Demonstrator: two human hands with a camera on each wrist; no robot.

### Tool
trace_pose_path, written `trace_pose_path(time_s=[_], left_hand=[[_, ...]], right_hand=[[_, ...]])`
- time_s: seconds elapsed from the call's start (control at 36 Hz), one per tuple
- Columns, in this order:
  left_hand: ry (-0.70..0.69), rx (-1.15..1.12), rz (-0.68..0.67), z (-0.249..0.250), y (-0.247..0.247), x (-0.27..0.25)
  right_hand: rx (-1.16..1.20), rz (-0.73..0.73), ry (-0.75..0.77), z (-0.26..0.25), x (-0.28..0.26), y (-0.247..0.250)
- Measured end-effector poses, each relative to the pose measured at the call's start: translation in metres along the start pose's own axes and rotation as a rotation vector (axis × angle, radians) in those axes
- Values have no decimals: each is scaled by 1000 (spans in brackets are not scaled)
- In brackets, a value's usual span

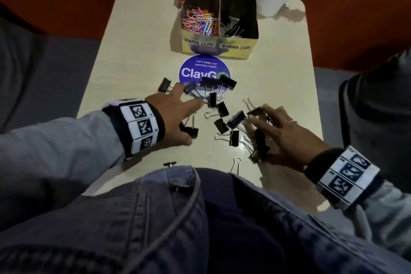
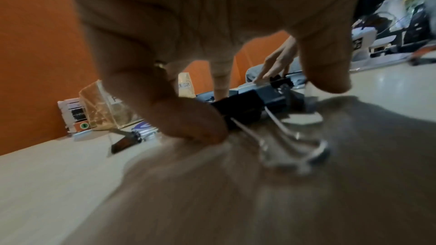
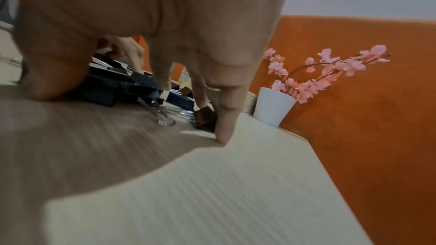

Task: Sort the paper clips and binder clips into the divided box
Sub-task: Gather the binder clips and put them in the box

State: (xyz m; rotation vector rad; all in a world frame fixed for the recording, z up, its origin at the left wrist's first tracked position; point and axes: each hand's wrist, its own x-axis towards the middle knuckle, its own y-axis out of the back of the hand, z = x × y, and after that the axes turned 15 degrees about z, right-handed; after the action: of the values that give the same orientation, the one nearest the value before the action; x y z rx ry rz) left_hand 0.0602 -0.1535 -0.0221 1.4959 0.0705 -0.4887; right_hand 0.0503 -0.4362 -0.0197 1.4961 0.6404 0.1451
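Binder clips (image 1: pixel 222 107), black with silver wire handles, lying scattered between both hands on the cream table (image 1: pixel 124 51), nearer than the divided box (image 1: pixel 219 48). Spreading over them: left hand (image 1: pixel 175 113) and right hand (image 1: pixel 287 133), fingers extended and touching, gripping nothing. Sitting straight ahead beyond the pile, box's right compartment marked for binder clips.

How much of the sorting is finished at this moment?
Done: the coloured wire paper clips lie in the labelled cardboard divided box's left compartment, with a few black metal binder clips in the right.
In hand: the left hand and right hand reach over the loose black binder clips.
Left: over a dozen on the beige table.
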Motion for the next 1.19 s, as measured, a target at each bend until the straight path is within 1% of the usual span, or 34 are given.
trace_pose_path(time_s=[0.17, 0.31, 0.42, 0.53, 0.67, 0.81, 0.86, 0.92, 1.0, 1.06, 1.11, 1.19], left_hand=[[51, -23, 113, 6, 4, 28], [74, -54, 172, 8, 11, 48], [72, -64, 183, 13, 19, 57], [69, -55, 188, 18, 22, 68], [102, -84, 161, 13, 27, 82], [123, -221, 155, 7, 50, 89], [159, -346, 167, 7, 67, 92], [183, -479, 218, 8, 88, 101], [177, -545, 339, 15, 121, 124], [148, -506, 377, 22, 139, 138], [90, -396, 404, 28, 147, 153], [43, -293, 334, 33, 144, 172]], right_hand=[[36, 52, -19, -22, 29, 9], [27, 143, -5, -38, 60, 13], [3, 198, -54, -45, 71, 18], [-5, 199, -76, -46, 84, 23], [-28, 184, -72, -47, 95, 29], [-41, 200, -48, -44, 95, 27], [-40, 216, -46, -45, 96, 26], [-40, 243, -49, -46, 97, 25], [-44, 288, -49, -50, 98, 25], [-41, 305, -33, -53, 97, 23], [-43, 307, -15, -55, 98, 18], [-31, 304, -10, -60, 97, 14]])
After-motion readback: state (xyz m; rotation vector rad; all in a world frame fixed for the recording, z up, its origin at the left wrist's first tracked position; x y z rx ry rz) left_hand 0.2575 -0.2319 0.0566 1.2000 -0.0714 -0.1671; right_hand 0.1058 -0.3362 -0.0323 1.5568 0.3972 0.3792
